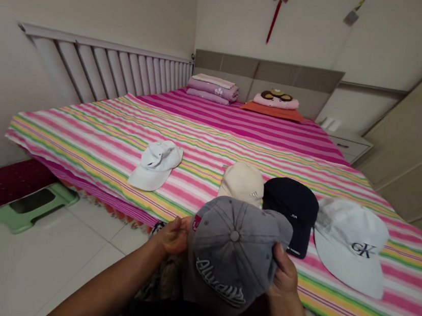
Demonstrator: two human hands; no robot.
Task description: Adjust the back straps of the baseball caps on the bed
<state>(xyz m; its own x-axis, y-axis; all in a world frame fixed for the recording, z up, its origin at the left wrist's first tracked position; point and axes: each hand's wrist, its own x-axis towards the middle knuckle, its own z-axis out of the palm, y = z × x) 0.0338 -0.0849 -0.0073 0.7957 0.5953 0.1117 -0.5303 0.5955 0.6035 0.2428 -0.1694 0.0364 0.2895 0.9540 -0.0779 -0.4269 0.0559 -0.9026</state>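
A grey baseball cap [232,253] with "Always" stitched across its front is held up between my two hands, its crown facing up and the lettering toward me. My left hand [176,236] grips the left side of the cap, near a small red tag. On the right side, my right hand [284,273] is closed on the edge, thumb on top and fingers hidden beneath. Just beyond lie a cream cap [243,180], a black cap [292,199] and a white cap with dark lettering [354,242], side by side. A crumpled white cap [158,164] rests farther left.
The caps lie on a bed with a striped sheet [96,118]. Folded purple bedding [212,90] and a pink pillow [275,102] sit by the headboard [267,75]. A green stool [35,208] stands on the tiled floor at left; a nightstand [351,144] is at right.
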